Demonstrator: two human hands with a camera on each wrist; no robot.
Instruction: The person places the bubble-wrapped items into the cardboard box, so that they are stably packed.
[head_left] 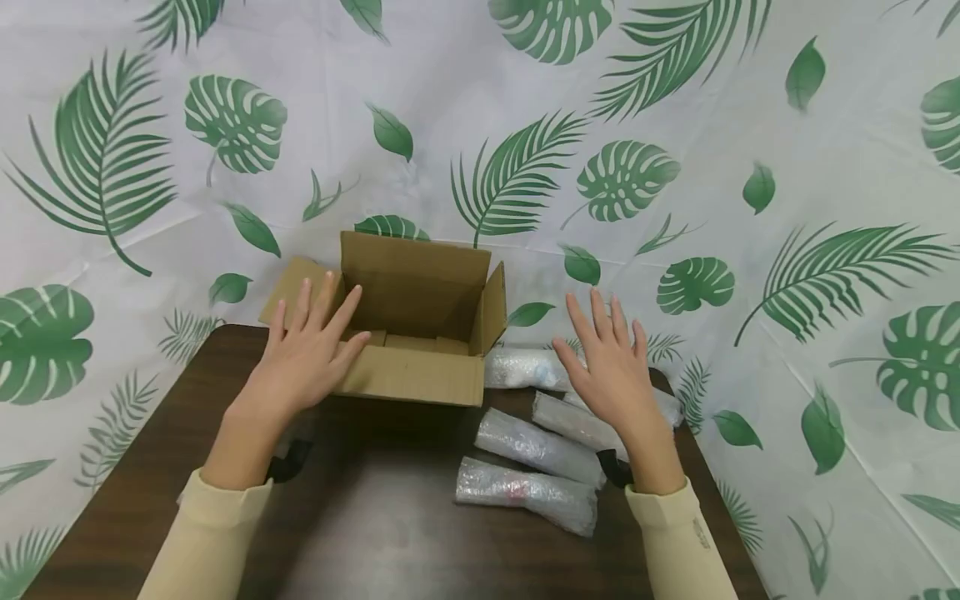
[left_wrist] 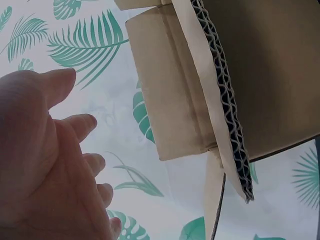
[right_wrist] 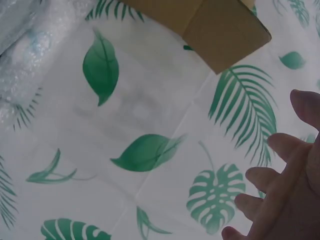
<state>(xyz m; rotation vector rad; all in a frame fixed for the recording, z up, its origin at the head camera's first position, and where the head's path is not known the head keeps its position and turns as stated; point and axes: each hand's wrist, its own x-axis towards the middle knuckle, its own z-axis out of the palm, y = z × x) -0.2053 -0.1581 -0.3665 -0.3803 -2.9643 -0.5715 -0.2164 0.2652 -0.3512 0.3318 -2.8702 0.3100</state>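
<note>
An open cardboard box (head_left: 408,375) stands at the back of the dark table, its flaps spread. In the head view my left hand (head_left: 303,358) overlaps the box's left side; the left wrist view shows a gap between its fingers and the box flap (left_wrist: 170,90). My right hand (head_left: 611,367) is raised, fingers spread, over several bubble-wrapped bundles. Neither hand holds anything. The nearest bundle (head_left: 525,493) shows a pinkish patch; another bundle (head_left: 540,446) lies just behind it. What the wrap covers cannot be made out.
A brown wooden table (head_left: 360,533) reaches back to a white cloth (head_left: 420,75) printed with green leaves, which hangs behind and at both sides. More wrapped bundles, one of them a bundle (head_left: 525,368) beside the box, lie toward the table's right edge.
</note>
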